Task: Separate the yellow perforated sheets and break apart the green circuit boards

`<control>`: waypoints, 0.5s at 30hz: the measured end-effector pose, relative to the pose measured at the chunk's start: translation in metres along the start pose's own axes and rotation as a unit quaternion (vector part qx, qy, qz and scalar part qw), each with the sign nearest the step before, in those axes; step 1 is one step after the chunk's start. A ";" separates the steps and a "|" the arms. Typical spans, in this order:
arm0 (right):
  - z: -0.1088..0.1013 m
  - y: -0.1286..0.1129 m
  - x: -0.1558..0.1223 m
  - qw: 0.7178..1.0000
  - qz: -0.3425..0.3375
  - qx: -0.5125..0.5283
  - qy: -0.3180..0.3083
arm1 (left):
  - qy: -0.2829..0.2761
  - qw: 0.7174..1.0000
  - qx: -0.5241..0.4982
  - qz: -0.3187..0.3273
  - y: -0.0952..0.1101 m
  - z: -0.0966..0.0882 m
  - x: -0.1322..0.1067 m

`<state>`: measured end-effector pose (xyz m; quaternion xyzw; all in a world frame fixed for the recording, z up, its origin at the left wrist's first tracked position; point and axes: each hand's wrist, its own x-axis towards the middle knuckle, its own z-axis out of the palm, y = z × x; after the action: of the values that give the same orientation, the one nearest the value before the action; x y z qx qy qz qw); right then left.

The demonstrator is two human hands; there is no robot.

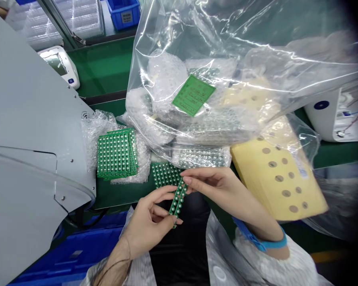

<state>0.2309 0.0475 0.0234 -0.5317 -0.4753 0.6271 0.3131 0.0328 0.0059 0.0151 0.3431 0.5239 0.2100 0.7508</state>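
Green workbench, bright even light. Big grey machine cover on the left. Blue bin and stacked clear trays behind. Blue crate low left.

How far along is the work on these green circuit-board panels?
Done: one bubble-wrap pack lies open, a stack of green panels on it. In hand: the left hand and right hand pinch a narrow strip above a part panel. Left: several wrapped packs sit in the clear bag.

Both hands pinch green strip: left hand lower end, right hand upper end; clear bag behind.
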 end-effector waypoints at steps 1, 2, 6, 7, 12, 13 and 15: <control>-0.001 0.000 0.000 1.000 0.000 0.001 -0.004 | 0.000 1.000 0.003 0.002 0.000 0.000 0.000; -0.001 0.000 0.000 1.000 0.001 0.001 -0.006 | 0.002 1.000 0.007 0.004 0.000 -0.001 0.001; -0.001 0.001 0.002 1.000 0.018 0.009 -0.013 | 0.009 1.000 0.015 0.007 0.000 -0.001 0.001; -0.001 0.001 0.002 0.999 0.025 0.015 -0.011 | 0.009 1.000 0.016 0.008 0.000 -0.001 0.001; -0.001 -0.001 0.003 0.999 0.048 0.014 -0.010 | 0.004 1.000 0.016 0.004 0.001 -0.001 0.000; -0.001 -0.002 0.003 0.999 0.048 0.009 -0.018 | 0.004 1.000 0.016 0.001 0.001 -0.001 -0.001; -0.003 -0.004 0.003 0.998 0.047 -0.004 -0.037 | 0.004 1.000 0.015 -0.003 0.002 -0.001 -0.001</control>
<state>0.2327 0.0522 0.0266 -0.5311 -0.4640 0.6582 0.2635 0.0321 0.0070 0.0168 0.3523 0.5312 0.2012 0.7438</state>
